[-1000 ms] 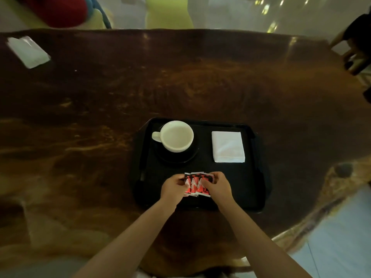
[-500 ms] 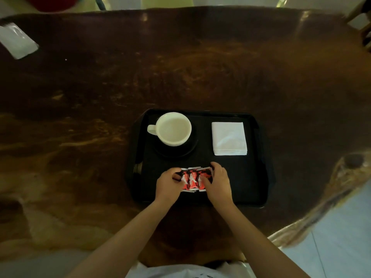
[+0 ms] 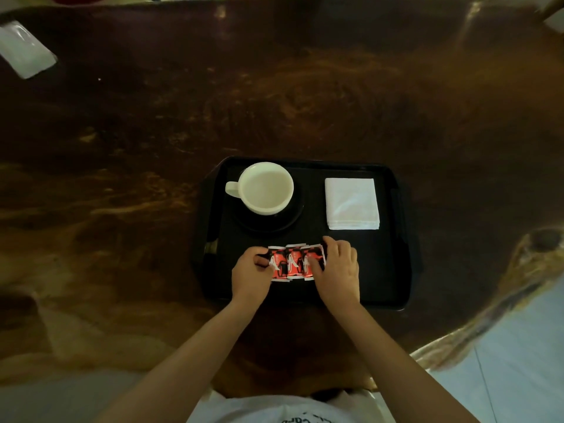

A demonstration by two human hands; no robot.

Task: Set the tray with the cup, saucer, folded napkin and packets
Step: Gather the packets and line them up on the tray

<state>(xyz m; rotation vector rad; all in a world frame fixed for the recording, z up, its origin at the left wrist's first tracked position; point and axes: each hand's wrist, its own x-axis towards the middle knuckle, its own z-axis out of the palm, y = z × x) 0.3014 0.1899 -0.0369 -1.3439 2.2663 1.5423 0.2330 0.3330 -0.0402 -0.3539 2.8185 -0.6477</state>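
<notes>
Our left hand (image 3: 251, 273) pinches the left end of the packets (image 3: 294, 263) between thumb and fingers; this grip is clenched on the row. Our right hand (image 3: 337, 270) presses on the right end, fingers curled over the top edge and thumb on the face, so it too is grasping the packets. We count three red-and-black packets, side by side and slightly overlapped, lying in the near part of the tray (image 3: 393, 270).

Beyond the packets, the cup (image 3: 265, 187) stands upright on the dark saucer (image 3: 293, 219) in the tray's far left, handle to the left. The folded napkin (image 3: 351, 203) lies flat in the far right, apart from the saucer. The tray rests on the bench (image 3: 305, 96) near its front edge. A white pack (image 3: 26, 51) lies at the bench's far left corner, well apart.

We judge the task nearly complete: the step in hand is squaring the packets.

Risks from here:
- Uneven release may skew the row, because the overlapped packets are light and slide on each other.
- A lift with a packet stuck to a finger would drag it out of line.
- A forward push may drive the packets against the saucer, which sits near their far edge.
- A heavy press at the near rim could shift the tray toward the bench edge.
</notes>
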